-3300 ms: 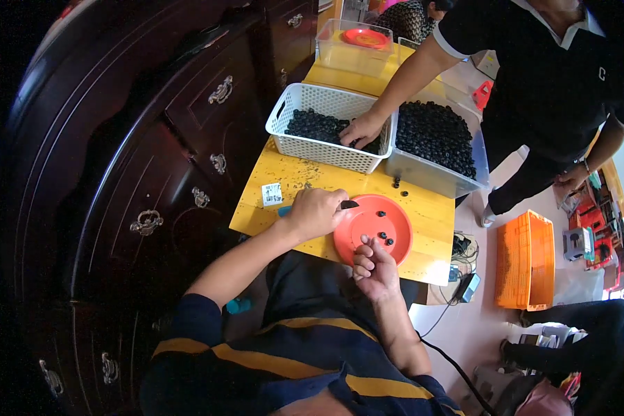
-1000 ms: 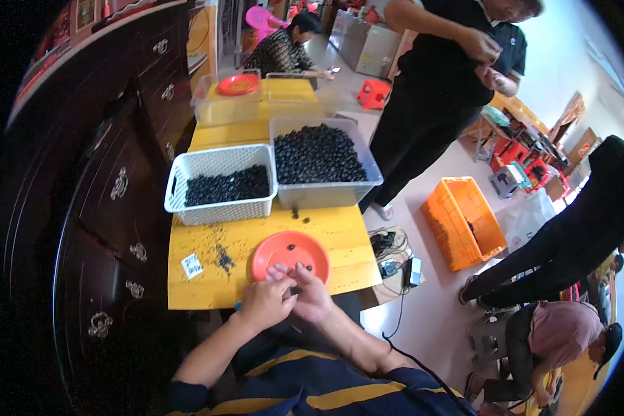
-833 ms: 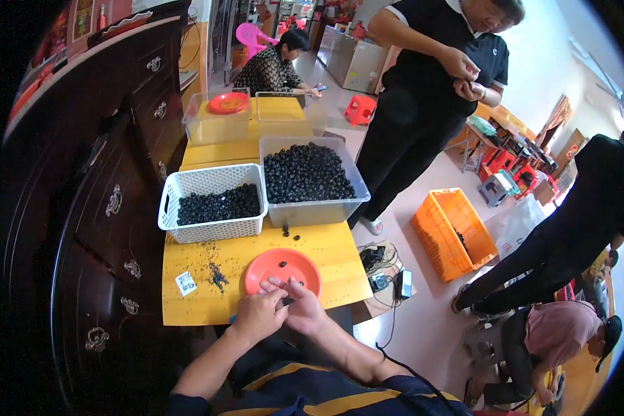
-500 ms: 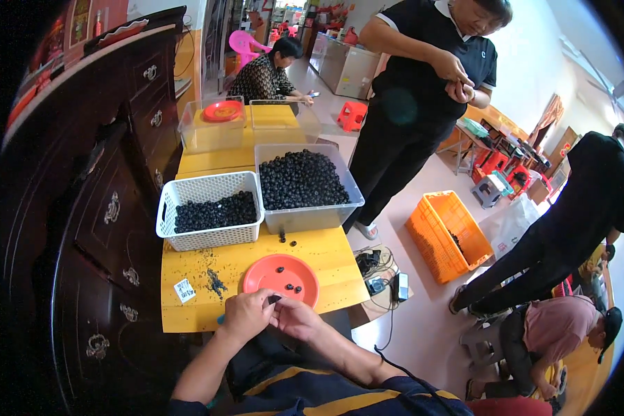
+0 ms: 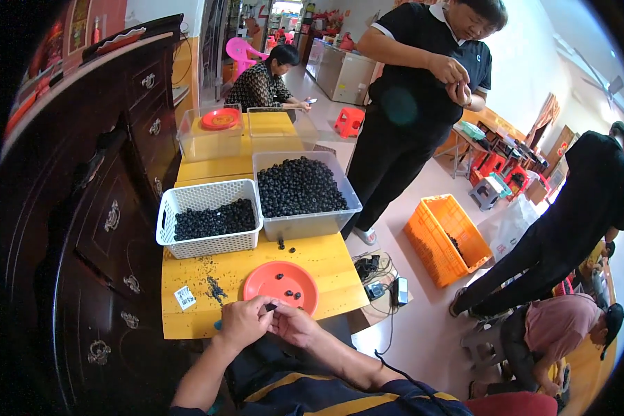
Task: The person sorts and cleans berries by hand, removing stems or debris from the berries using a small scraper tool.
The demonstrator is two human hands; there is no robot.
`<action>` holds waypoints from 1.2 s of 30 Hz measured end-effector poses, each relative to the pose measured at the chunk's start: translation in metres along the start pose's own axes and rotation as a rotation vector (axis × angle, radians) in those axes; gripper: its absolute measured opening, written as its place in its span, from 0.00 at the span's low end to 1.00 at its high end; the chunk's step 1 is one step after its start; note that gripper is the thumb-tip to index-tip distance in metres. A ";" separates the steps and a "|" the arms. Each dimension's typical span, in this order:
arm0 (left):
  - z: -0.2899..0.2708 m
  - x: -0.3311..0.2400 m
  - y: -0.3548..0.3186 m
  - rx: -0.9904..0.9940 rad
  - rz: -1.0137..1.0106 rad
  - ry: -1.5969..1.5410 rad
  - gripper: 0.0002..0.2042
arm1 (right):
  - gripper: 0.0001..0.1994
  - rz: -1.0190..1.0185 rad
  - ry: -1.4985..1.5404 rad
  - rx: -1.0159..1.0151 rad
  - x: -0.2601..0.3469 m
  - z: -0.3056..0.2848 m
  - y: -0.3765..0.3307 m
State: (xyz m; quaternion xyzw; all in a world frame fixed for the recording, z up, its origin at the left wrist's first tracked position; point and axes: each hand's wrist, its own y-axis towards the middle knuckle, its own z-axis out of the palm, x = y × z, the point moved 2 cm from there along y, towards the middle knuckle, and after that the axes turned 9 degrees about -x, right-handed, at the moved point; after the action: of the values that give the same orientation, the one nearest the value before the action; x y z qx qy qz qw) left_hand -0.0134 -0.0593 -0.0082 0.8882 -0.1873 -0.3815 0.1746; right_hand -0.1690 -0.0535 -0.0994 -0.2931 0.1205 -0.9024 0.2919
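Note:
Just in front of me, my left hand (image 5: 243, 323) and my right hand (image 5: 295, 327) meet fingertip to fingertip at the near rim of a round red plate (image 5: 262, 281). A small black piece (image 5: 271, 306) pokes out between their closed fingers; its exact shape is too small to tell. My right palm is turned partly upward. On the plate rest a few small round black parts (image 5: 289, 293). Beyond it stand a white perforated basket (image 5: 208, 247) and a clear plastic bin (image 5: 308, 223), both holding many such black parts. Two loose black parts (image 5: 292, 250) lie between bin and plate.
Black crumbs (image 5: 215, 290) and a white printed label (image 5: 185, 297) lie on the yellow table (image 5: 187, 322). A dark drawer cabinet (image 5: 118, 243) borders the left. One person (image 5: 412, 97) stands beyond the table; an orange crate (image 5: 433, 246) and cabled devices (image 5: 399, 291) are right.
The view has shifted slightly. My fingers have moved a little around the small black piece, which stays between them. The parts on the plate keep their places.

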 end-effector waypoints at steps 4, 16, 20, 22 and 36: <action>-0.001 0.003 0.002 0.064 -0.043 -0.045 0.09 | 0.12 0.075 -0.024 -0.056 0.006 0.003 -0.005; 0.006 0.021 -0.002 0.125 -0.317 -0.613 0.05 | 0.10 0.101 -0.021 0.097 0.011 0.012 -0.021; 0.000 0.012 0.000 0.149 -0.397 -0.704 0.03 | 0.10 0.134 0.096 0.135 0.004 0.012 -0.021; 0.008 0.022 -0.003 0.131 -0.404 -0.688 0.03 | 0.10 0.190 0.204 0.163 -0.002 0.001 -0.015; -0.015 -0.013 0.015 0.052 -0.004 -0.080 0.21 | 0.12 0.026 0.193 0.082 0.021 0.021 -0.027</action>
State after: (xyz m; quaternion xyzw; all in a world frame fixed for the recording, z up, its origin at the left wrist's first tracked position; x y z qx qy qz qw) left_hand -0.0132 -0.0634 0.0164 0.8769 -0.2021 -0.4119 0.1433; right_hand -0.1825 -0.0457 -0.0631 -0.1911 0.1150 -0.9268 0.3023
